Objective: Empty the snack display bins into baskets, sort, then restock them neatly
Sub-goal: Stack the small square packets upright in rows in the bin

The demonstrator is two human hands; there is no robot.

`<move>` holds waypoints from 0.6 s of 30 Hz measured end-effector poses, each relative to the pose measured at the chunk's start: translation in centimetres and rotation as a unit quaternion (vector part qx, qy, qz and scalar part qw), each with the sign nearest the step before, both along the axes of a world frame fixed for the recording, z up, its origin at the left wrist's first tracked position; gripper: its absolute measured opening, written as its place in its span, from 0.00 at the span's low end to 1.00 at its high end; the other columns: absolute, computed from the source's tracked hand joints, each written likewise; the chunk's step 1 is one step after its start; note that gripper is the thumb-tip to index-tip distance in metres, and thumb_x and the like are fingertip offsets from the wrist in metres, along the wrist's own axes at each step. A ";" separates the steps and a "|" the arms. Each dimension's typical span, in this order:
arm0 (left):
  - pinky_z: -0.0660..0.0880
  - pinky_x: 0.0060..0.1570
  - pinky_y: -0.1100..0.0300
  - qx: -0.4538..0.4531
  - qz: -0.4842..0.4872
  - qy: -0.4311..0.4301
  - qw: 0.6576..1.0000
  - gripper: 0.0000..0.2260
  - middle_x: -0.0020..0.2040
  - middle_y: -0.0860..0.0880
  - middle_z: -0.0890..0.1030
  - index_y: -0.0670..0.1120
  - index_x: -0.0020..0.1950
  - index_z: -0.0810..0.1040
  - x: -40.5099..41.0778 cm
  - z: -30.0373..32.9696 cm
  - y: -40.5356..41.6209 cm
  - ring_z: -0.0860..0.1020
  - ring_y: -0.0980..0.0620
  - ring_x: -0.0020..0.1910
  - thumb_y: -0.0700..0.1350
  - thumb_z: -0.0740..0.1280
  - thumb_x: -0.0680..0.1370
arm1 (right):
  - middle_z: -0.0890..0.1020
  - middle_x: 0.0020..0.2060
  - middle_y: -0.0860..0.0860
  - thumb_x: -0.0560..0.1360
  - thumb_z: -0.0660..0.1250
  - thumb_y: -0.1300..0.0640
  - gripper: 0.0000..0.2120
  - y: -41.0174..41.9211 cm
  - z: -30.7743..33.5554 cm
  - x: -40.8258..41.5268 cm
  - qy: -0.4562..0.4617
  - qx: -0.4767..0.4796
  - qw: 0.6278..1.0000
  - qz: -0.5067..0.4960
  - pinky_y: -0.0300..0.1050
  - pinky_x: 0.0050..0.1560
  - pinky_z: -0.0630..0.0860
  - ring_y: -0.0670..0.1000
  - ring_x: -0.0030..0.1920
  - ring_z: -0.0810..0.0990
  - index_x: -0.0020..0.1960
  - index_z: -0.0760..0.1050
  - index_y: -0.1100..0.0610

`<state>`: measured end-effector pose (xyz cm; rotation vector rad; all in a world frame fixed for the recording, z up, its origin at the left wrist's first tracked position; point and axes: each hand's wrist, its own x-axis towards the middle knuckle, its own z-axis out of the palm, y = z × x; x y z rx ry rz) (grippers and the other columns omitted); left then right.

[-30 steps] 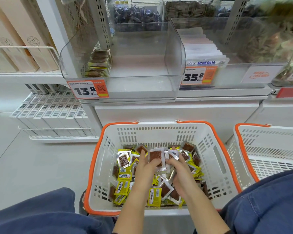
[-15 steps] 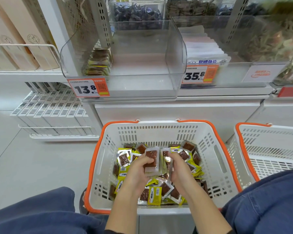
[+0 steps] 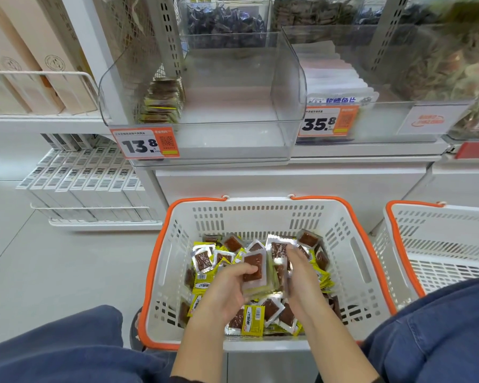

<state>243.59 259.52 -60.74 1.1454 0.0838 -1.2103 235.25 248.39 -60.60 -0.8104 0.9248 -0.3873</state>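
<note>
A white basket with an orange rim (image 3: 351,244) stands on the floor in front of me, holding several yellow and clear snack packets (image 3: 205,261). My left hand (image 3: 227,291) grips a small stack of these packets (image 3: 253,269) upright above the pile. My right hand (image 3: 299,272) is beside the stack, its fingers on a packet at the stack's right side; the motion blurs it. Above, the clear display bin (image 3: 288,87) with the 13.8 price tag (image 3: 145,143) holds one neat row of packets (image 3: 161,102) at its left wall.
A second white and orange basket (image 3: 440,244) stands to the right. The neighbouring bin holds white bags behind a 35.8 tag (image 3: 325,121). White boxes (image 3: 80,186) fill a low wire shelf on the left. My knees in blue trousers frame the basket.
Both hands have risen slightly out of the pile. The stack in my left hand has grown and my right hand has moved up against its right side.
</note>
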 end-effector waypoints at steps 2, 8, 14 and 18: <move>0.79 0.43 0.51 0.021 0.011 -0.014 1.000 0.08 0.45 0.39 0.82 0.37 0.52 0.78 0.4 -0.2 0.3 0.82 0.42 0.39 0.34 0.61 0.76 | 0.76 0.64 0.52 0.82 0.58 0.52 0.19 -0.3 0.6 -0.2 0.009 -0.009 0.999 -0.029 0.50 0.50 0.79 0.56 0.61 0.76 0.71 0.67 0.54; 0.76 0.50 0.50 -0.049 0.160 0.026 0.985 0.15 0.50 0.38 0.81 0.36 0.55 0.78 1.2 -0.8 0.4 0.79 0.40 0.48 0.35 0.65 0.69 | 0.65 0.73 0.52 0.82 0.59 0.56 0.21 -0.8 1.2 -0.3 0.022 -0.045 0.999 0.013 0.50 0.55 0.73 0.51 0.70 0.65 0.73 0.64 0.59; 0.76 0.46 0.55 -0.062 0.232 0.018 0.971 0.12 0.50 0.39 0.78 0.38 0.55 0.75 1.8 -0.8 0.4 0.77 0.43 0.47 0.33 0.64 0.72 | 0.74 0.61 0.60 0.81 0.60 0.57 0.12 0.1 1.0 -0.3 0.133 -0.175 0.973 0.068 0.61 0.66 0.65 0.58 0.61 0.72 0.61 0.73 0.61; 0.76 0.43 0.56 -0.035 0.140 -0.085 0.986 0.07 0.40 0.42 0.81 0.38 0.49 0.75 0.8 -0.1 0.1 0.80 0.47 0.37 0.29 0.61 0.75 | 0.71 0.65 0.46 0.79 0.63 0.58 0.21 0.1 1.6 -0.1 0.109 -0.194 0.961 0.164 0.53 0.67 0.67 0.52 0.68 0.69 0.72 0.68 0.54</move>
